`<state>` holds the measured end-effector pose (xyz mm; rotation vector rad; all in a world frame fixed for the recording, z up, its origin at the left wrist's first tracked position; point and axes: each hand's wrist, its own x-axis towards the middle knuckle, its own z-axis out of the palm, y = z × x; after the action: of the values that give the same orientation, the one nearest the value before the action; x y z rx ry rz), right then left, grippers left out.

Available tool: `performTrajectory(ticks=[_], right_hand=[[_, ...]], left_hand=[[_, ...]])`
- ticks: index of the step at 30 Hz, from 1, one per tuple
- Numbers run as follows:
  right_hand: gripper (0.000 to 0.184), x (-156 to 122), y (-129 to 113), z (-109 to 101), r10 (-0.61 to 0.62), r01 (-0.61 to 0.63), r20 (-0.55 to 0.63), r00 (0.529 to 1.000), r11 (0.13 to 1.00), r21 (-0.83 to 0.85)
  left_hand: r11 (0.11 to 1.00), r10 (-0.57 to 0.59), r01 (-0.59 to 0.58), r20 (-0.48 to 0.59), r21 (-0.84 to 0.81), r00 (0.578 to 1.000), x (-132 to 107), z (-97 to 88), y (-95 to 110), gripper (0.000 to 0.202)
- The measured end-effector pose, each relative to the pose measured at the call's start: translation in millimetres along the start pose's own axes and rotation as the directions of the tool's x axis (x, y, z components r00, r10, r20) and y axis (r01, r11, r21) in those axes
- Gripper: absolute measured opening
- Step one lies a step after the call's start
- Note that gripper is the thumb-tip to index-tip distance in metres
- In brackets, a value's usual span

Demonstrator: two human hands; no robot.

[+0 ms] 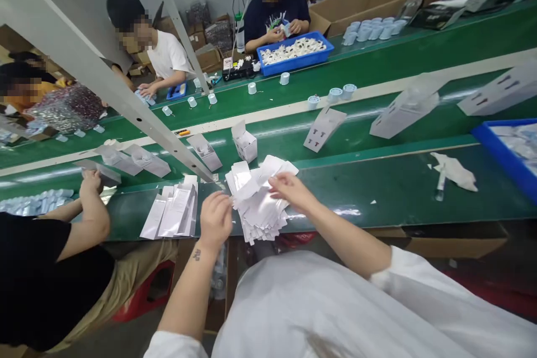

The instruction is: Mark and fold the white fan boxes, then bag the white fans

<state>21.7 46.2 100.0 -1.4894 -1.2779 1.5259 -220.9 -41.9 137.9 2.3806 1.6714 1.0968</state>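
A loose pile of white folded papers (262,224) lies on the near green bench in front of me. Above its top, a white paper sheet (250,187) spans the gap between my hands. My left hand (216,218) has curled fingers pinched at the sheet's left end. On the other side, my right hand (291,190) pinches near its right end with thumb and fingers. Left of the pile, several flat white cartons (178,210) lie overlapping. Just beyond it on the belt stands an open white box (244,142).
More open white boxes (325,128) stand along the green conveyor belt (277,134). A slanted metal post (126,106) crosses the left side. A blue tray (503,151) and crumpled tissue (457,170) are at right. Co-workers sit opposite; another's arm (90,207) is close at left.
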Motion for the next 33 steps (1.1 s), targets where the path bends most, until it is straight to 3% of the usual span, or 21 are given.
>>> performTrajectory(ticks=[1, 2, 3, 4, 5, 6, 8, 10, 12, 14, 16, 17, 19, 21, 24, 25, 26, 28, 30, 33], right_hand=[[0.065, 1, -10, -7, -0.187, 0.189, 0.041, 0.982, 0.979, -0.075], [0.083, 3, -17, -12, -0.371, 0.391, 0.141, 0.918, 0.904, -0.172], [0.096, 8, -21, -13, -0.493, 0.568, 0.297, 0.818, 0.777, -0.272], [0.102, 14, -22, -10, -0.508, 0.691, 0.482, 0.714, 0.624, -0.365], [0.097, 19, -19, -5, -0.422, 0.756, 0.640, 0.642, 0.487, -0.437], [0.084, 25, -14, 2, -0.300, 0.789, 0.741, 0.601, 0.371, -0.490], [0.048, 33, -1, 15, -0.132, 0.800, 0.796, 0.591, 0.217, -0.559], [0.028, 34, 9, 24, -0.139, 0.792, 0.780, 0.609, 0.162, -0.589], [0.025, 31, 8, 29, -0.234, 0.782, 0.747, 0.622, 0.140, -0.607], [0.023, 26, -6, 29, -0.316, 0.777, 0.718, 0.621, 0.129, -0.616], [0.022, 20, -29, 29, -0.321, 0.771, 0.709, 0.628, 0.138, -0.621], [0.025, 18, -41, 27, -0.299, 0.762, 0.706, 0.642, 0.146, -0.631], [0.034, 12, -63, 24, -0.234, 0.732, 0.694, 0.681, 0.178, -0.658], [0.040, 5, -78, 21, -0.184, 0.728, 0.707, 0.683, 0.253, -0.637], [0.046, -8, -82, 19, -0.181, 0.747, 0.769, 0.613, 0.448, -0.491], [0.049, -13, -78, 20, -0.200, 0.742, 0.779, 0.594, 0.510, -0.435], [0.051, -17, -74, 21, -0.221, 0.733, 0.783, 0.582, 0.558, -0.388], [0.053, -25, -63, 24, -0.245, 0.721, 0.794, 0.556, 0.618, -0.314], [0.051, -30, -54, 26, -0.239, 0.716, 0.827, 0.508, 0.651, -0.252], [0.047, -32, -50, 25, -0.204, 0.686, 0.884, 0.421, 0.709, -0.163]], left_hand=[[0.997, -0.077, 0.077, -0.008, -0.030, 0.997, 12, -6.4, 2, 0.017], [0.987, -0.149, 0.150, 0.014, -0.056, 0.989, 22, -8.5, 3, 0.015], [0.973, -0.215, 0.219, 0.059, -0.073, 0.975, 30, -6.5, 1, 0.014], [0.954, -0.280, 0.290, 0.113, -0.080, 0.953, 35, -1.5, -2, 0.014], [0.928, -0.348, 0.363, 0.158, -0.083, 0.924, 36, 5.5, -6, 0.014], [0.895, -0.417, 0.437, 0.180, -0.088, 0.891, 33, 13.0, -10, 0.015], [0.821, -0.548, 0.558, 0.112, -0.118, 0.829, 13, 25.5, -12, 0.016], [0.796, -0.602, 0.588, -0.085, -0.145, 0.794, -18, 31.1, -4, 0.020], [0.850, -0.526, 0.514, -0.205, -0.114, 0.825, -46, 30.5, 13, 0.020], [0.920, -0.390, 0.392, -0.177, -0.026, 0.903, -58, 26.5, 31, 0.020], [0.946, -0.300, 0.315, -0.159, 0.079, 0.940, -52, 20.9, 42, 0.026], [0.935, -0.294, 0.327, -0.215, 0.139, 0.931, -44, 17.7, 45, 0.030], [0.884, -0.299, 0.411, -0.406, 0.222, 0.864, -26, 10.7, 47, 0.035], [0.868, -0.308, 0.452, -0.490, 0.206, 0.815, -12, 4.5, 49, 0.039], [0.892, -0.422, 0.450, -0.307, 0.027, 0.853, -4, 1.0, 53, 0.046], [0.868, -0.490, 0.494, -0.233, -0.044, 0.840, -4, 0.9, 55, 0.047], [0.821, -0.570, 0.562, -0.187, -0.099, 0.800, -5, 0.6, 56, 0.048], [0.703, -0.711, 0.694, -0.149, -0.154, 0.687, -8, -2.7, 60, 0.048], [0.620, -0.784, 0.770, -0.113, -0.150, 0.610, -12, -12.0, 65, 0.044], [0.589, -0.806, 0.806, 0.022, -0.062, 0.591, -19, -35.4, 76, 0.025]])
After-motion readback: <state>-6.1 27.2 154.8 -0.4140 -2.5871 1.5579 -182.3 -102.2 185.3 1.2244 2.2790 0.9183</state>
